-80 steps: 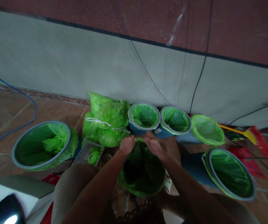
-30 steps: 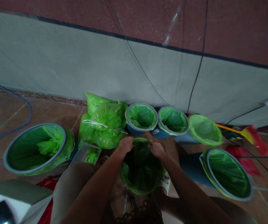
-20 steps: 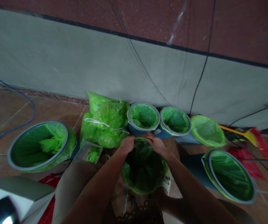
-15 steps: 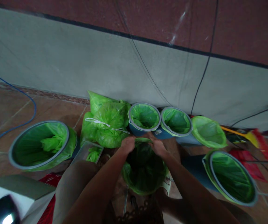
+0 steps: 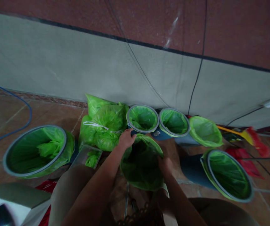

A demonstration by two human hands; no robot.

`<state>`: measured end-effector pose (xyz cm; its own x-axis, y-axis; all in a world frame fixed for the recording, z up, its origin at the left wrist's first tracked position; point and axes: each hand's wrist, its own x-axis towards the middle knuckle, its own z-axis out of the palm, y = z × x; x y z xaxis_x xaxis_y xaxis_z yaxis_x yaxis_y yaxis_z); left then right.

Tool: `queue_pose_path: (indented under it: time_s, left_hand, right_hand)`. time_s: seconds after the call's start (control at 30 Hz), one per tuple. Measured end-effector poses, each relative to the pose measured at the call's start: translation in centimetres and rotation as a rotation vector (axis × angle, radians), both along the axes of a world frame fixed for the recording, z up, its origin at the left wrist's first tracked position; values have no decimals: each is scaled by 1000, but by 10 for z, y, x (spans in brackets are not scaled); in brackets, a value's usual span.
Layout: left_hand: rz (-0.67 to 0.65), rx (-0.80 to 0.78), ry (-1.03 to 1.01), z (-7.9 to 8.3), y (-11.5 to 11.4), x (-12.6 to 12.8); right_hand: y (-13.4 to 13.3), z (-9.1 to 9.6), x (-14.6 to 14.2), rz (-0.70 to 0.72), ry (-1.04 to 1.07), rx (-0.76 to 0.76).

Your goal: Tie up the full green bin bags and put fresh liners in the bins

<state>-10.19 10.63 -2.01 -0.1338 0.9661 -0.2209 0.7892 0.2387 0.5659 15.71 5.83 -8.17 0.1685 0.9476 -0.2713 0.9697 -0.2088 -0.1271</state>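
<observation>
Head cam showed the green liner (image 5: 141,163) on the floor right in front, mouth facing up, both hands on its rim. The right hand (image 5: 165,164) was nearer, grip pinched shut on the near-right edge. The left hand (image 5: 125,139) was further out, grip curled closed over the far-left edge, so the bag lay straight between them. Inside was too dark to tell. Past it, a small lined bin (image 5: 142,118) and a second small bin (image 5: 174,121) looked empty by the wall, with tied green bags (image 5: 106,125) just to the left.

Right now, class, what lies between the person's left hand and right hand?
In the head view, the open mouth of the green bag lies between the left hand and the right hand; both grip its rim.
</observation>
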Motion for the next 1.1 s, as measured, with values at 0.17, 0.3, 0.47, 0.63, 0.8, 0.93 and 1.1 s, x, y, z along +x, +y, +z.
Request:
queue_pose_path:
  time_s: [0.17, 0.3, 0.47, 0.63, 0.8, 0.93, 1.1]
  left_hand:
    - [-27, 7, 58, -11, 3, 15]
    - [-34, -87, 132, -17, 3, 21]
    - [-78, -109, 144, -28, -4, 18]
    - [-105, -120, 174, -33, -14, 8]
    - [-74, -132, 212, -29, -18, 7]
    - [-78, -127, 211, -29, -19, 10]
    - [-90, -136, 194, -29, -23, 8]
  right_hand:
    - [7, 16, 1, 28, 101, 209]
    - [55, 35, -22, 215, 227, 281]
    - [88, 28, -52, 447, 278, 63]
    - [90, 12, -43, 472, 258, 7]
    - [92, 9, -33, 459, 243, -25]
    - [92, 10, -34, 445, 196, -60]
    - [90, 19, -28, 458, 143, -109]
